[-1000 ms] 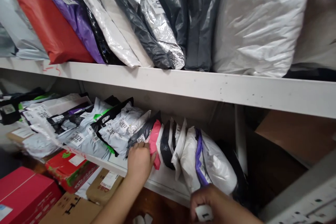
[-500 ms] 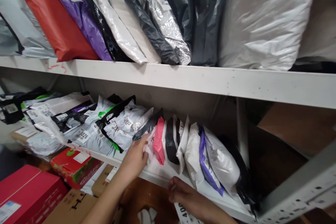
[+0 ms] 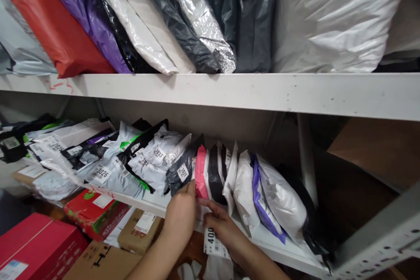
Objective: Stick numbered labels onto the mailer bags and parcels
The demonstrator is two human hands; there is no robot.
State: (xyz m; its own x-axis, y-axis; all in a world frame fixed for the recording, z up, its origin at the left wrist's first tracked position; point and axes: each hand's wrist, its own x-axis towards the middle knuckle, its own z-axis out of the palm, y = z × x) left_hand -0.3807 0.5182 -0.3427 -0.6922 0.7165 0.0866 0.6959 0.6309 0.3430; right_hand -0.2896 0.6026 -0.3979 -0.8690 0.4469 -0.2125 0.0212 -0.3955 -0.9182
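Note:
My left hand [image 3: 181, 211] is at the front edge of the lower shelf, fingers closed by the bottom of a pink mailer bag [image 3: 201, 173]. What those fingers pinch is hidden from view. Just left of the hand leans a dark grey bag [image 3: 179, 175] labelled 3037. Close by on the right, my right hand [image 3: 220, 222] grips a strip of white printed labels [image 3: 215, 243], which hangs down and shows the digits 400. Its index finger reaches toward the left hand, below the pink bag. A black bag [image 3: 215, 177] stands right of the pink one.
White, purple [image 3: 262, 201] and black bags stand further right on the lower shelf. Several labelled grey bags [image 3: 108, 175] lie to the left. The upper shelf's beam [image 3: 210, 89] runs overhead under large parcels. Below stand a red box [image 3: 39, 245] and cardboard boxes [image 3: 136, 229].
My right hand has moved up and left with the label strip, close to my left hand. The left hand has shifted slightly down and right, uncovering the 3037 label. The view has tilted slightly.

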